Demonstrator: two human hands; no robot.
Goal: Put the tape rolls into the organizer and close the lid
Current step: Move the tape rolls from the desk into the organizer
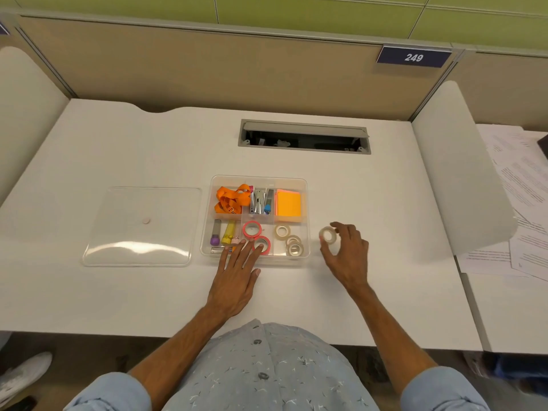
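Pinching a small clear tape roll (pixel 327 234) between thumb and fingertips, the right hand (pixel 347 256) holds it just off the right wall of the clear plastic compartmented organizer (pixel 307 203), at about three o'clock from the box, likely so it can drop into the near-right compartment where three more clear tape rolls (pixel 292 241) already lie. The left hand (pixel 237 277) lies flat with fingers spread and nothing gripped, its fingertips reaching over the near wall at six o'clock and touching the nearer of two pink-rimmed tape rolls (pixel 257 237) in the middle front compartment, seemingly to seat it or steady the box. At the far side sit an orange lanyard (pixel 229 198), metal staplers (pixel 261 200) and orange sticky notes (pixel 288 204); markers (pixel 222 232) fill the near-left slot. The flat clear plastic lid (pixel 139 226) rests on the white desk (pixel 148 292) at nine o'clock, well within the left hand's reach. Judging by this, one roll is still outside and the lid is not yet on
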